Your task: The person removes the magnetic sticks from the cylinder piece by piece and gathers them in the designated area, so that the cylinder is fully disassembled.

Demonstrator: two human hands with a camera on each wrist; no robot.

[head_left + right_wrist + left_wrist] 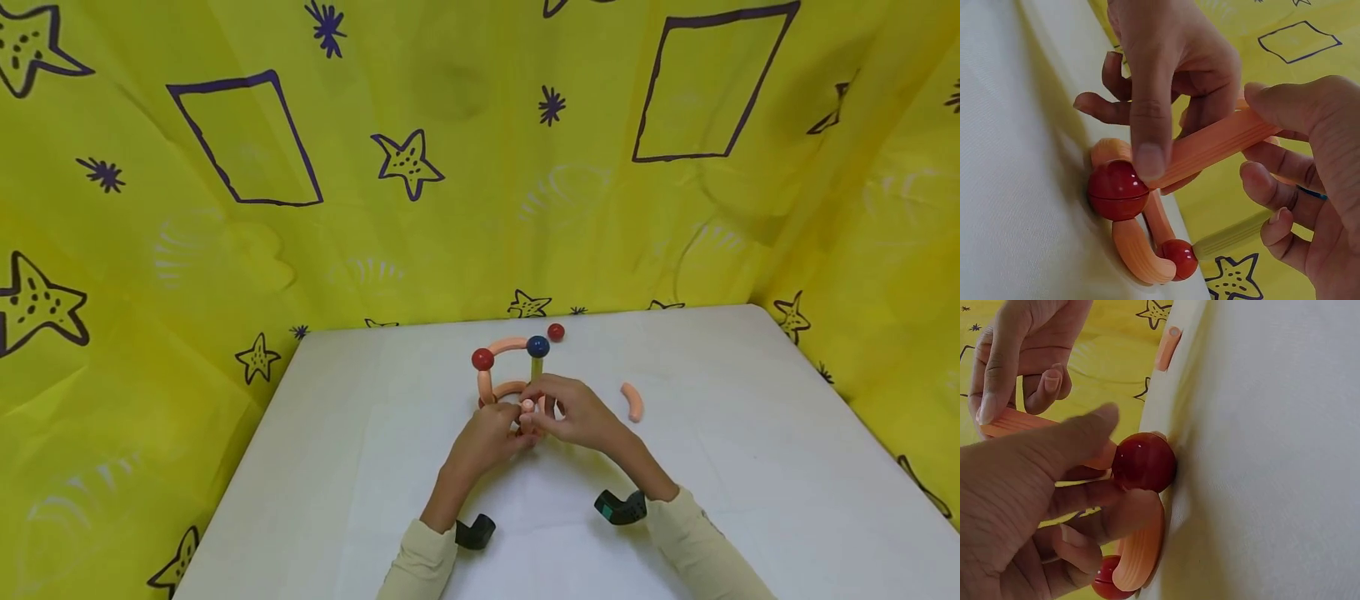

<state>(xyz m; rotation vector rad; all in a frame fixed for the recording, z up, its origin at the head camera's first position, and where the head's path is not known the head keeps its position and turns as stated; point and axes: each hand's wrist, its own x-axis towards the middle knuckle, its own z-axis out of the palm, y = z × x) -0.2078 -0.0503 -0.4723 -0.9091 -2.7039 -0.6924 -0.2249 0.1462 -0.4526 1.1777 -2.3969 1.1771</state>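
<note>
A straight orange rod [1216, 147] stands upright on a red ball [1117, 189] at the near corner of a ball-and-rod frame. My left hand [483, 437] pinches the rod's lower end, its thumb at the joint with the ball. Higher up, my right hand [585, 412] holds the rod's upper end between thumb and fingers. Curved orange pieces [1138, 253] link the balls at the base, among them another red ball [1180, 259] with a green rod [1235, 236]. On the frame's upper part sit a red ball [482, 359] and a blue ball [537, 347], joined by a curved orange piece [510, 342].
A loose red ball [556, 332] lies behind the frame near the table's back edge. To the right lies a loose curved orange piece [633, 402]. Yellow patterned cloth [480, 233] hangs behind and beside the white table [750, 467].
</note>
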